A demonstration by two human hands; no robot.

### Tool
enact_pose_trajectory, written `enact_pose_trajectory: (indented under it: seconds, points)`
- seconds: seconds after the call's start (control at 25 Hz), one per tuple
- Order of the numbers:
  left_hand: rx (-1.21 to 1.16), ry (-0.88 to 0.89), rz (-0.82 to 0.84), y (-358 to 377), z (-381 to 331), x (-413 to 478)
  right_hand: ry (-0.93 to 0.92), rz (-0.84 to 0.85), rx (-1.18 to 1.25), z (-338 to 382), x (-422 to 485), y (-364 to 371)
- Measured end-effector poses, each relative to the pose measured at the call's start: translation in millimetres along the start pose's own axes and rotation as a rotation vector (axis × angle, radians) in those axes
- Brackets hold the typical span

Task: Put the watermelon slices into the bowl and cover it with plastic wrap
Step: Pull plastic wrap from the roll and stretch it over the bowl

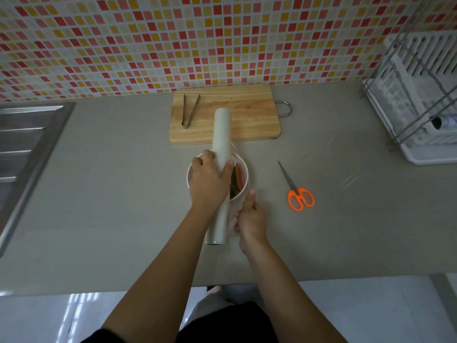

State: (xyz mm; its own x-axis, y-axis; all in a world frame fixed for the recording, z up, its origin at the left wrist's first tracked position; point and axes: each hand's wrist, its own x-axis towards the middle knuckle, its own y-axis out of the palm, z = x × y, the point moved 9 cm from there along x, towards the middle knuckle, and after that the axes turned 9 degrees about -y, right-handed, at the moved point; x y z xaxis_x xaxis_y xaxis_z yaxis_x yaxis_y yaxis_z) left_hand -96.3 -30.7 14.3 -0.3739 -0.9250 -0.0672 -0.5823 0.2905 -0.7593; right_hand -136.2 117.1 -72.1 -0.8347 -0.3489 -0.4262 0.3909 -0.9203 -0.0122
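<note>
**Wrap roll held over bowl**

We noted the grey counter under both hands, with the cutting board beyond them. Our left hand was closed around the plastic wrap roll, held over the white bowl. Our right hand pinched the loose film beside the roll's near end. Watermelon slices lay in the bowl, just right of the left hand. Orange scissors lay well right of the right hand.

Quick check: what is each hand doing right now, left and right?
Left hand: closed around the plastic wrap roll, above the bowl.
Right hand: pinching the film's loose edge beside the roll.
</note>
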Motion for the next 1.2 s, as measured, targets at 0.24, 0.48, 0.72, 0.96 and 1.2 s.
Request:
enact_pose_trajectory:
  seconds: [0.24, 0.48, 0.72, 0.96, 1.2]
  points:
    - [-0.066, -0.041, 0.034, -8.3, 4.2, 8.1, -0.137, -0.038, -0.184, 0.3, 16.3, -16.5]
    - [-0.266, -0.244, 0.131, -13.1, 27.8, 13.9, -0.222, -0.076, -0.461, -8.5, 25.8, -21.2]
    - [-0.328, -0.24, 0.116, -19.0, 29.5, 11.8, -0.304, -0.242, -0.292, 5.2, 26.2, -41.1]
    - [-0.37, -0.264, 0.139, -17.6, 33.1, 5.9, -0.405, 0.01, 0.067, 52.2, 44.5, 19.8]
    - [-0.298, -0.245, 0.254, -17.1, 31.6, 7.9, -0.245, 0.164, 0.085, 32.5, 75.4, 45.7]
